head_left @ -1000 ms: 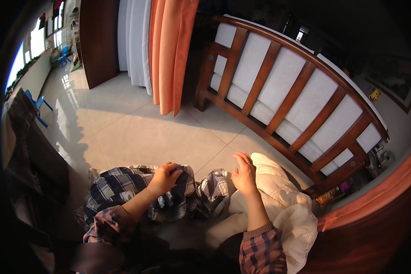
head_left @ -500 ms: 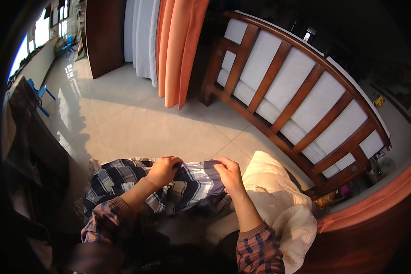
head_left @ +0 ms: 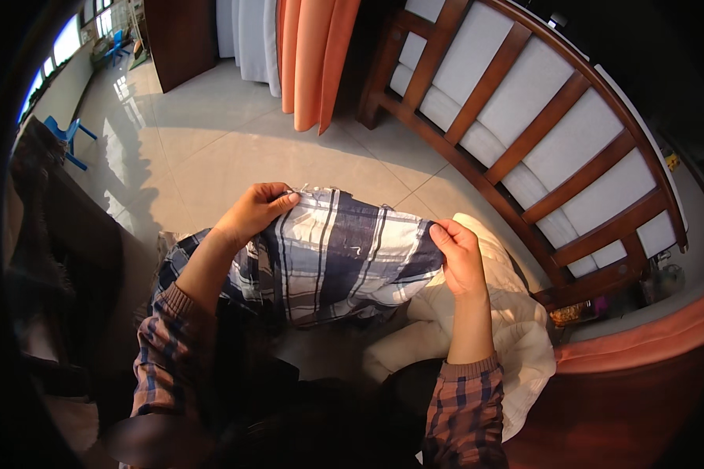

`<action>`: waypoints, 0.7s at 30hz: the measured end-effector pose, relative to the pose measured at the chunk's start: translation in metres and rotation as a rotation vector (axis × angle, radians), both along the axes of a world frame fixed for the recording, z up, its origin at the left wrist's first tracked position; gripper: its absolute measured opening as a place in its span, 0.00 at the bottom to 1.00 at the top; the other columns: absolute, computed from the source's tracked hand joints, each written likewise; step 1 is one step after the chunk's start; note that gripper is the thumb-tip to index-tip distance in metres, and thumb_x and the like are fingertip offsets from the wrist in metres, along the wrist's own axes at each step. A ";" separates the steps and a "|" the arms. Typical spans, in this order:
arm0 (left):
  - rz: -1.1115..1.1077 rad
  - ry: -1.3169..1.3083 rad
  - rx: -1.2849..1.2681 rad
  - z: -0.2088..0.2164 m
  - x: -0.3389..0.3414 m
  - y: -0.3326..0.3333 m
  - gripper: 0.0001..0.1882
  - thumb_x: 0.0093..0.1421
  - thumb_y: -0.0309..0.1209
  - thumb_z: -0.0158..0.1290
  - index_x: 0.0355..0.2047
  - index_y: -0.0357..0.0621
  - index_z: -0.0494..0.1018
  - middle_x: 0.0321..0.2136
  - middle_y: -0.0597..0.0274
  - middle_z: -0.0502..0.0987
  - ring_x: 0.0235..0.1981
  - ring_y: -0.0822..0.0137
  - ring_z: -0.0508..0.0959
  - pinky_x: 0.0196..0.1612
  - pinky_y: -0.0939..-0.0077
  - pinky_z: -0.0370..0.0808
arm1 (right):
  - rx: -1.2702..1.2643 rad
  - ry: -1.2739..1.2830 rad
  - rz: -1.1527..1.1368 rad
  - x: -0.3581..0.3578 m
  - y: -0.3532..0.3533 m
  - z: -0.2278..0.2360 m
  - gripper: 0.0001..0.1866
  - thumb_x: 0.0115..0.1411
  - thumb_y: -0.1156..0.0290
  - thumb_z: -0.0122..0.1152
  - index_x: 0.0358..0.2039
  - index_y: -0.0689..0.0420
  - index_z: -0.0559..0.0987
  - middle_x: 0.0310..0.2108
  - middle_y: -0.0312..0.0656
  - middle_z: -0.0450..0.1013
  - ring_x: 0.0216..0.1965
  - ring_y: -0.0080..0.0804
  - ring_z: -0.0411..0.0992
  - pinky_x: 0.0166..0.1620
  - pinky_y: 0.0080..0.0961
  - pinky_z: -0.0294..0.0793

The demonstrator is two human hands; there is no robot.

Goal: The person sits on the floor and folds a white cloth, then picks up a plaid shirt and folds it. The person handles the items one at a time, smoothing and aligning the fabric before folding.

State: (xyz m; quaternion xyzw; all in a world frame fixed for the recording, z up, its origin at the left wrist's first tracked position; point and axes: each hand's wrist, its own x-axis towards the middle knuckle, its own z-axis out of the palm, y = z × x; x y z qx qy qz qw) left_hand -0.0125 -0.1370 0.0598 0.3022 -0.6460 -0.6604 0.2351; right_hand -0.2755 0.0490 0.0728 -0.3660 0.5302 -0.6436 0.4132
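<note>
A blue, white and navy plaid cloth [head_left: 344, 250] stretches between my two hands, with loose threads along its frayed upper edge. My left hand [head_left: 258, 207] pinches that edge at the left, thumb on top. At the right corner, my right hand [head_left: 457, 254] grips the cloth between thumb and fingers. The rest of the plaid fabric hangs in folds below and to the left, partly hidden behind my left forearm. Beside my right forearm lies a cream quilted cloth [head_left: 508, 313], bunched up and apart from my fingers.
A wooden slatted sofa back with pale cushions [head_left: 516, 117] stands at the far right. Orange [head_left: 313, 62] and white curtains [head_left: 250, 47] hang ahead, beside a dark brown panel [head_left: 180, 39]. Tiled floor [head_left: 242, 148] lies beyond the cloth. A blue chair [head_left: 70, 141] is at the far left.
Both hands have risen away from me and moved apart, the right one toward the right. The plaid cloth between them is now spread wide, showing more of its pattern.
</note>
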 end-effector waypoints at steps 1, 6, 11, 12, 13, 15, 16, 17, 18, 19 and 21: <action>-0.013 -0.028 -0.053 -0.003 0.003 -0.006 0.12 0.59 0.34 0.49 0.29 0.37 0.73 0.22 0.74 0.71 0.25 0.83 0.66 0.30 0.87 0.65 | -0.027 -0.005 -0.040 -0.002 -0.001 0.001 0.07 0.57 0.73 0.54 0.31 0.64 0.75 0.26 0.31 0.70 0.28 0.15 0.65 0.33 0.11 0.64; 0.009 -0.150 -0.160 -0.013 0.008 -0.009 0.08 0.59 0.28 0.46 0.31 0.35 0.72 0.23 0.72 0.72 0.27 0.80 0.68 0.34 0.86 0.66 | -0.054 -0.055 -0.178 -0.008 0.004 -0.002 0.07 0.58 0.71 0.54 0.29 0.62 0.75 0.25 0.29 0.68 0.29 0.14 0.62 0.35 0.11 0.61; 0.025 -0.177 -0.211 -0.025 0.015 -0.023 0.09 0.60 0.29 0.44 0.33 0.35 0.70 0.25 0.70 0.71 0.27 0.80 0.67 0.34 0.85 0.66 | -0.050 -0.161 -0.235 -0.022 0.011 0.000 0.06 0.58 0.71 0.53 0.28 0.60 0.73 0.27 0.30 0.69 0.29 0.16 0.66 0.35 0.13 0.65; 0.037 -0.152 -0.190 -0.024 0.014 -0.022 0.09 0.60 0.28 0.43 0.34 0.34 0.70 0.25 0.71 0.71 0.28 0.81 0.67 0.34 0.86 0.66 | -0.052 -0.221 -0.220 -0.022 0.011 0.000 0.06 0.59 0.71 0.52 0.28 0.60 0.73 0.27 0.32 0.70 0.29 0.18 0.67 0.35 0.15 0.66; 0.051 -0.127 -0.168 -0.023 0.013 -0.019 0.09 0.61 0.28 0.43 0.35 0.34 0.69 0.26 0.71 0.70 0.29 0.81 0.67 0.35 0.87 0.66 | -0.053 -0.281 -0.204 -0.018 0.010 0.001 0.06 0.59 0.71 0.52 0.29 0.60 0.73 0.28 0.33 0.71 0.30 0.20 0.68 0.36 0.16 0.68; 0.128 -0.055 -0.106 -0.026 0.006 -0.010 0.19 0.58 0.37 0.50 0.41 0.32 0.67 0.31 0.66 0.71 0.34 0.77 0.68 0.40 0.84 0.66 | -0.067 -0.386 -0.186 -0.012 0.012 0.004 0.07 0.59 0.70 0.51 0.30 0.60 0.72 0.28 0.35 0.71 0.30 0.22 0.69 0.36 0.19 0.69; 0.049 -0.072 -0.087 -0.016 0.004 -0.006 0.23 0.57 0.40 0.52 0.42 0.31 0.67 0.32 0.64 0.72 0.35 0.76 0.69 0.41 0.83 0.67 | -0.079 -0.432 -0.178 -0.009 0.011 0.008 0.07 0.59 0.69 0.51 0.30 0.60 0.72 0.28 0.36 0.71 0.30 0.23 0.70 0.37 0.20 0.69; -0.030 -0.088 -0.068 -0.010 0.004 -0.005 0.26 0.55 0.43 0.53 0.43 0.31 0.66 0.33 0.63 0.72 0.35 0.75 0.69 0.42 0.83 0.67 | -0.087 -0.422 -0.148 -0.005 0.012 0.012 0.08 0.59 0.69 0.51 0.30 0.60 0.72 0.28 0.37 0.71 0.30 0.24 0.69 0.36 0.20 0.69; -0.146 -0.110 -0.079 -0.015 0.001 -0.008 0.34 0.48 0.48 0.59 0.44 0.30 0.66 0.35 0.55 0.74 0.37 0.68 0.72 0.44 0.79 0.68 | -0.094 -0.412 -0.119 0.000 0.012 0.015 0.09 0.59 0.68 0.50 0.29 0.60 0.72 0.27 0.37 0.71 0.29 0.24 0.69 0.36 0.20 0.69; -0.169 -0.205 -0.203 -0.023 0.002 -0.010 0.37 0.45 0.49 0.61 0.46 0.30 0.65 0.36 0.51 0.74 0.39 0.64 0.73 0.45 0.77 0.68 | -0.101 -0.409 -0.075 0.007 0.010 0.017 0.10 0.60 0.67 0.50 0.29 0.60 0.72 0.27 0.37 0.71 0.29 0.24 0.69 0.36 0.21 0.69; -0.264 -0.234 -0.229 -0.029 -0.016 0.004 0.39 0.42 0.49 0.63 0.46 0.31 0.65 0.35 0.51 0.74 0.41 0.62 0.73 0.46 0.74 0.68 | -0.106 -0.347 0.035 0.007 0.011 0.015 0.11 0.60 0.64 0.49 0.28 0.60 0.71 0.24 0.36 0.69 0.26 0.23 0.67 0.33 0.20 0.68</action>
